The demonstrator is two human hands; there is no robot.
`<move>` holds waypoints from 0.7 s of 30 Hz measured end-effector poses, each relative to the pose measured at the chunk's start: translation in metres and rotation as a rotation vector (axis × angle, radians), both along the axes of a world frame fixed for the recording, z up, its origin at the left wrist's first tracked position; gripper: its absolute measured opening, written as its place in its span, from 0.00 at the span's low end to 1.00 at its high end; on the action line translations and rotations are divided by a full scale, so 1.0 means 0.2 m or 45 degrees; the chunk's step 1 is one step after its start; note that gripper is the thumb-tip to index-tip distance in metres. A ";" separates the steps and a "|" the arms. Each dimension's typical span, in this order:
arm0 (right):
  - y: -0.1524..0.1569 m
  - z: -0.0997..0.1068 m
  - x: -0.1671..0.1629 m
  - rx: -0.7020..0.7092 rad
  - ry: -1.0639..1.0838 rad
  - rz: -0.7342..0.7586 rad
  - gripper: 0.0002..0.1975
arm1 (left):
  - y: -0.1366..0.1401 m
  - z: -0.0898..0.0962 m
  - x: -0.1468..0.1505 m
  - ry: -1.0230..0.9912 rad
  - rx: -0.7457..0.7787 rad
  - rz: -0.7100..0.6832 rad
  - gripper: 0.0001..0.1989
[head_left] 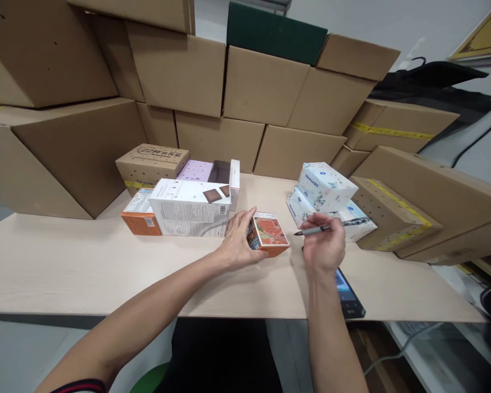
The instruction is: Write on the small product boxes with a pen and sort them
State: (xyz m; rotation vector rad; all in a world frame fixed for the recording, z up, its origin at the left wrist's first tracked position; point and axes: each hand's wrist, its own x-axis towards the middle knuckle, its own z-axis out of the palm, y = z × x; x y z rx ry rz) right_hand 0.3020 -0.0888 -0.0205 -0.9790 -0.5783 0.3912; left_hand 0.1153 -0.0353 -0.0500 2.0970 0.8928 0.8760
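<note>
In the middle of the table, my left hand (239,241) grips a small orange box (272,232) by its left side, thumb along the near edge and fingers round the back. The box has a reddish picture panel facing up and rests on or just over the tabletop. To its right, my right hand (325,243) is closed around a grey and black pen (311,231), its tip pointing left toward the box but apart from it. Under my right wrist lies a dark phone or tablet (349,297), its screen partly lit and partly hidden.
A white carton with chocolate pictures (188,210), an orange and white box (141,215) and a brown box (151,161) stand left. Floral tissue packs (327,185) are stacked right. Large cardboard boxes (265,84) wall the back of the wooden table (85,267).
</note>
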 end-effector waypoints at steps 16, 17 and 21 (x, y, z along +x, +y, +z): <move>-0.02 -0.07 -0.08 -0.204 -0.371 0.371 0.13 | 0.04 -0.04 0.00 -0.124 -0.014 -0.053 0.57; -0.02 -0.08 -0.09 -0.242 -0.416 0.348 0.13 | 0.05 -0.04 -0.01 -0.115 -0.038 -0.065 0.56; -0.02 -0.09 -0.10 -0.337 -0.568 0.339 0.10 | 0.06 -0.06 -0.02 -0.054 -0.113 -0.122 0.56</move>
